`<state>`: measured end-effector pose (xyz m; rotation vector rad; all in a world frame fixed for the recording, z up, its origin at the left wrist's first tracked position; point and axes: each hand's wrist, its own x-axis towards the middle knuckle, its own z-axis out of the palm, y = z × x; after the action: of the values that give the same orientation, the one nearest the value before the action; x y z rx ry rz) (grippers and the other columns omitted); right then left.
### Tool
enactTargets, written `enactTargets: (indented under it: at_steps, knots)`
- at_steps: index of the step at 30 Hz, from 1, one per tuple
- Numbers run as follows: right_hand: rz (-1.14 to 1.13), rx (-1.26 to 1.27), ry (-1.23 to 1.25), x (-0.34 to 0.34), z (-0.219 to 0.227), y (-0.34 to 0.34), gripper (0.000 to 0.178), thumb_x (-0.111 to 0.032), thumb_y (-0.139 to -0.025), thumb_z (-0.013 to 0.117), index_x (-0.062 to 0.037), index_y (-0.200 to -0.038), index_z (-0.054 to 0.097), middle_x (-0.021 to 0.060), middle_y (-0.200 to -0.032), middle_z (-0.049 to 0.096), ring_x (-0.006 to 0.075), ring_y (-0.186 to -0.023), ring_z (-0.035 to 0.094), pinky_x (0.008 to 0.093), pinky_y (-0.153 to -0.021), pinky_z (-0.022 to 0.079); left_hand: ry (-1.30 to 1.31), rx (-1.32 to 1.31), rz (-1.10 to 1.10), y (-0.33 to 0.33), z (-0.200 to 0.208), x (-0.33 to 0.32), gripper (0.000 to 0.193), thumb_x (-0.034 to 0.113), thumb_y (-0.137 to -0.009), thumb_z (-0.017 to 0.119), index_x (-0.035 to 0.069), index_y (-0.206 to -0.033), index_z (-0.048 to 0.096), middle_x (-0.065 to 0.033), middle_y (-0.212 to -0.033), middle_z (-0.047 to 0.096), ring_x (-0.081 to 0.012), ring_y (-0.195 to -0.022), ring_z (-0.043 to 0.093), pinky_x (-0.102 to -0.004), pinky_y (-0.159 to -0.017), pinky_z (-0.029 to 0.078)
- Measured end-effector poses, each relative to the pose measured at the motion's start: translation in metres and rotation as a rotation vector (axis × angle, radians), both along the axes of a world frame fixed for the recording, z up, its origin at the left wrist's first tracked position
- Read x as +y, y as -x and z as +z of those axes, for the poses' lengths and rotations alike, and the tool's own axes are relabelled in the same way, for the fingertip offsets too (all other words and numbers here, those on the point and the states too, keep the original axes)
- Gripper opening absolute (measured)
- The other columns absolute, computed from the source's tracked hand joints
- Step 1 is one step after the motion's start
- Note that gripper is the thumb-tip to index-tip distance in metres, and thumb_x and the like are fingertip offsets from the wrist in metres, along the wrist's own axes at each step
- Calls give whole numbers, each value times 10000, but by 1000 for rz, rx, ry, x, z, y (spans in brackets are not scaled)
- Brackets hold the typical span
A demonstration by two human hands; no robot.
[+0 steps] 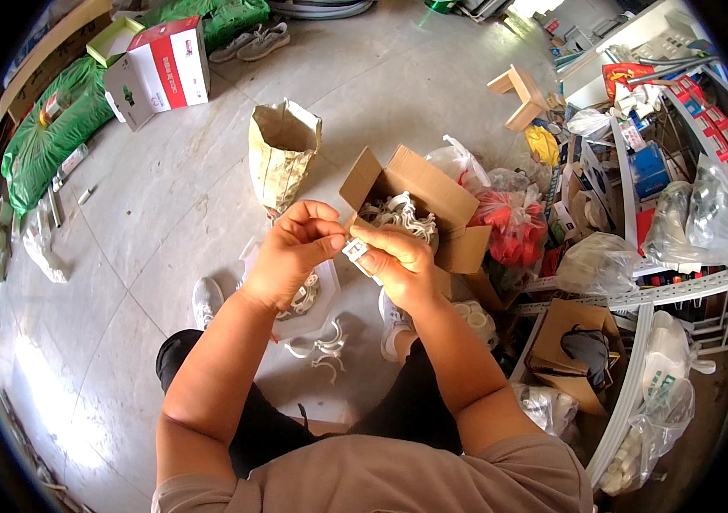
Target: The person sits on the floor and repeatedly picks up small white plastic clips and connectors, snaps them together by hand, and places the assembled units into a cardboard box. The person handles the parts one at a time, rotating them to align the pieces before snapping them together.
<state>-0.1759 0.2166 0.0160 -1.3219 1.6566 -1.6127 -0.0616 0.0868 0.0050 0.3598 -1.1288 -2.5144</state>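
Note:
My right hand (402, 263) grips a small white plastic pipe clip (355, 249) between thumb and fingers. Close against it, my left hand (291, 256) has its thumb and index finger pinched together; whatever they hold is too small to make out. Below my hands a pale, translucent tub (323, 315) holds white curved clips, partly hidden by my left forearm. Several loose white pipe clips (330, 344) lie on the floor between my feet. Just beyond my right hand, an open cardboard box (449, 192) is filled with similar white clips.
A crumpled paper sack (283, 158) stands open ahead. To the right are plastic bags with red contents (509, 224), a white shelf frame (629, 295) crowded with parts, and a smaller carton (573, 363). A wooden stool (522, 96), green sacks (56, 137) and a red-white box (172, 68) lie farther off.

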Motion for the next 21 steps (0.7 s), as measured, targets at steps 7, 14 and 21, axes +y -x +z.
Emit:
enactTargets:
  at_steps: [7,14,21]
  knots:
    - [-5,17,-12,0,2,0,274,0,-765,598,2,-1038,599,55,-796,562,96,-687,526,207,-586,420,-26,-61,-15,-1,3,-2,208,-24,-768,586,52,-954,528,-21,-829,582,-82,-749,521,-215,-675,414]
    - [-16,57,20,-1,-1,0,260,-11,-773,600,19,-1031,597,33,-772,538,80,-632,496,194,-533,396,-13,-41,-23,-1,-2,-2,201,-24,-783,572,51,-965,534,-24,-840,588,-91,-738,532,-216,-672,430]
    - [-21,49,58,0,-4,2,259,-15,-762,608,9,-1019,603,41,-758,545,92,-624,496,206,-539,399,-133,-104,-19,1,4,0,132,63,-786,622,64,-903,560,1,-791,581,-77,-709,513,-214,-651,414]
